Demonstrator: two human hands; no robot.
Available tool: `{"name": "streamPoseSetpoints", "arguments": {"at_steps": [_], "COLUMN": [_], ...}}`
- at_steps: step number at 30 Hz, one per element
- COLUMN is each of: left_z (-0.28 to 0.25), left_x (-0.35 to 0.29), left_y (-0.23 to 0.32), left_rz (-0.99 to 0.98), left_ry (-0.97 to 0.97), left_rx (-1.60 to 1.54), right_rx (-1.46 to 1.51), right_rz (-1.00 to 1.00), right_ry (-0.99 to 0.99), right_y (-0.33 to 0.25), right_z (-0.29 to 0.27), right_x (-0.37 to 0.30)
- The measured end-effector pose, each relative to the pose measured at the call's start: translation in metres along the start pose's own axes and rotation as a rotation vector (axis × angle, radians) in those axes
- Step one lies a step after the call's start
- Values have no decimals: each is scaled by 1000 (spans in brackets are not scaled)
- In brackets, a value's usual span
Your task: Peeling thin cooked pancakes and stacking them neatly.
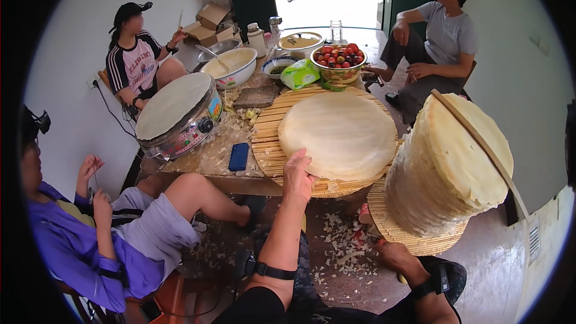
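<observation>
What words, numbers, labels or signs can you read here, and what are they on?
I don't copy out printed text; it shows here:
Pink T-shirt with black sleeves: chest lettering.
Green-and-white packet: print too small to read.
Round electric griddle: panel marks, too small to read.

2 green doors, pale walls.

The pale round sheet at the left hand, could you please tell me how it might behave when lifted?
The pale round sheet would probably droop, since it looks thin and lies flat on the slatted mat. It may tear if tugged, judging by ragged edges on the tall stack of similar sheets.
</observation>
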State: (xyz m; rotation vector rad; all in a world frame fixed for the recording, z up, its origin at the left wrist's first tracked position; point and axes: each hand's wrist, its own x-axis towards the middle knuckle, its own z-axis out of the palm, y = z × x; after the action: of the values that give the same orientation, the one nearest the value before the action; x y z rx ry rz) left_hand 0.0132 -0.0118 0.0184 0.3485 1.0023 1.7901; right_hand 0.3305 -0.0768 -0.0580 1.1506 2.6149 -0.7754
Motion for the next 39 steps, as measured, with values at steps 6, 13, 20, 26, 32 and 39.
{"name": "streamPoseSetpoints", "arguments": {"at_steps": [6,13,20,26,32,39], "left_z": [3,-1,-3,-2,-3,-1], "left_x": [1,5,6,5,5,1], "left_y": [-2,-4,-5,-7,-4,-1], "left_rz": [-20,-20,-7,-6,-12,-9], "left_ry": [12,-9,-17,-13,4,9], "left_rx": [-31,-46,-8,-7,23,3], "right_rx": [-9,-34,-23,-28,0,-24], "right_rz": [27,47,22,44,47,79], "right_ry": [-19,-38,-38,-77,-11,-121], "right_y": [-3,-10,-8,-5,-7,-9], "right_z": [-3,-10,-10,-6,0,-1], "right_x": [-3,-8,-11,-7,-1,7]}}
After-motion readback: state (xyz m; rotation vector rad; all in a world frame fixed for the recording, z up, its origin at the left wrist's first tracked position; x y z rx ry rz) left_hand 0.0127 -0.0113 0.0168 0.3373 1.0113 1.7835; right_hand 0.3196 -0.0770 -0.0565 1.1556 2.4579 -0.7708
